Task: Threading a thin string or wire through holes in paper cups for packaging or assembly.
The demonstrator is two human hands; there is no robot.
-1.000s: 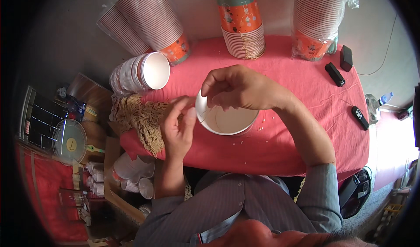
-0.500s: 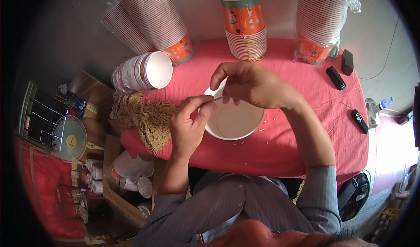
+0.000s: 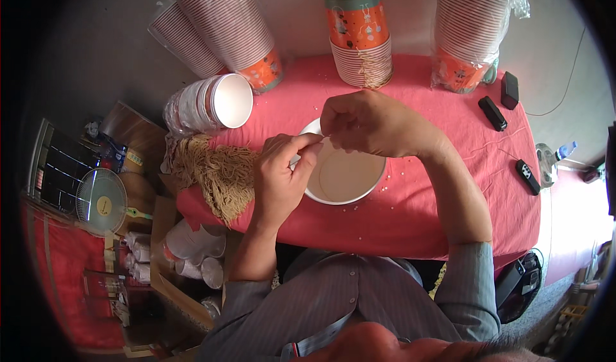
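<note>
My left hand (image 3: pixel 282 173) is closed, with thumb and forefinger pinched together over the left rim of a white paper tub (image 3: pixel 350 179). Just across from it, my right hand (image 3: pixel 382 126) has its fingers curled in and meets the left fingertips above the tub. Whatever is between the fingertips is too small or hidden to make out. The round inside of the tub shows below the hands. To the left of my left hand lies a tangled bundle of tan strings (image 3: pixel 218 179) on the red tablecloth (image 3: pixel 391 234).
Wrapped stacks of paper tubs (image 3: pixel 224 25) lean at the back left; another wrapped stack (image 3: pixel 468 28) stands back right. Between them stand orange-printed tubs (image 3: pixel 357 25). White tubs (image 3: pixel 232 101) lie on their side. Small black devices (image 3: pixel 493 114) sit at right. White crumbs dot the cloth.
My hands have drawn closer together over the tub, the fingertips now meeting. The left hand has shifted slightly right and up; the thin thing seen earlier between the fingers is now hidden.
</note>
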